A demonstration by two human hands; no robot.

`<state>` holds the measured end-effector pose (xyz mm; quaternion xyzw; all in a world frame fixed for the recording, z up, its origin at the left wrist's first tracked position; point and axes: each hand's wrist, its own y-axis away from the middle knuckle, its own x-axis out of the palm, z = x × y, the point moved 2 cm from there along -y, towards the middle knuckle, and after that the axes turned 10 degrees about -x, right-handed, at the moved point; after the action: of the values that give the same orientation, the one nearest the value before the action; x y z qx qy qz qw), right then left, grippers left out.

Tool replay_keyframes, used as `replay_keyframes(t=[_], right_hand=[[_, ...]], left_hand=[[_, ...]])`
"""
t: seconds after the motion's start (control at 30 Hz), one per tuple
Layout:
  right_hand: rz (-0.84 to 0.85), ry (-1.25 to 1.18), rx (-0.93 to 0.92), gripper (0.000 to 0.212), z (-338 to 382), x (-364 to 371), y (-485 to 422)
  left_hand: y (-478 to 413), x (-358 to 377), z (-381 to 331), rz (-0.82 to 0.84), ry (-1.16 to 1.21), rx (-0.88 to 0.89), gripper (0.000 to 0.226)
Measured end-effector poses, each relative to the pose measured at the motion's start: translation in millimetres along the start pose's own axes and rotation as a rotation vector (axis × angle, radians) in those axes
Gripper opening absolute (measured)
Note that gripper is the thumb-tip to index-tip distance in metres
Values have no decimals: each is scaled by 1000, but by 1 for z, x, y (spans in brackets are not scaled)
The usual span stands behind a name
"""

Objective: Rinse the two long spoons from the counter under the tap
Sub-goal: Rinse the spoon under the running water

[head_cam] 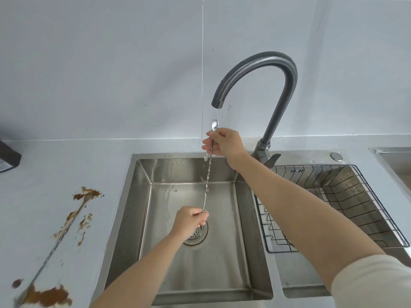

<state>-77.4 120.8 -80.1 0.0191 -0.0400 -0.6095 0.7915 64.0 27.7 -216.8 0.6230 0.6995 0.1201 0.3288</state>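
Observation:
A long twisted metal spoon (pixel 208 177) stands nearly upright over the steel sink (pixel 142 185). Its bowl sits just under the spout of the dark grey tap (pixel 287 90), where a thin stream of water runs onto it. My right hand (pixel 224 142) pinches the stem just below the bowl. My left hand (pixel 189 221) grips the lower end of the handle, above the drain strainer (pixel 200 235). A second long spoon (pixel 64 230) lies on the white counter at the left, smeared with brown sauce.
Brown sauce stains (pixel 47 297) spread over the counter around the second spoon. A black wire rack (pixel 333 207) sits in the right basin. A dark box (pixel 7 158) stands at the far left edge. Another steel basin corner (pixel 395 158) shows at far right.

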Motion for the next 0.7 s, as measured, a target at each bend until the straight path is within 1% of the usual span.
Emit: replay_keyframes(t=[0.17,0.27,0.33,0.4,0.47,0.57,0.63,0.7], right_hand=[[-8,-83,31,18,-8,2,2],[-23,-69,47,18,-13,-2,2],[-38,-28,53,21,-17,-6,2],[-52,43,55,23,-24,-12,1],[-47,126,67,21,-35,-17,3],[-11,241,143,31,-64,-25,9],[30,303,223,28,-89,-30,18],[54,345,294,24,-117,-36,26]], left_hand=[[3,3,12,-39,-91,32,18],[2,6,14,-61,-149,51,20],[1,10,12,-89,-176,49,19],[-1,16,15,-99,-169,35,23],[-3,25,20,-79,-178,33,35],[-7,41,31,-11,-190,21,43],[-11,51,38,32,-202,12,37],[-14,61,47,87,-253,-27,18]])
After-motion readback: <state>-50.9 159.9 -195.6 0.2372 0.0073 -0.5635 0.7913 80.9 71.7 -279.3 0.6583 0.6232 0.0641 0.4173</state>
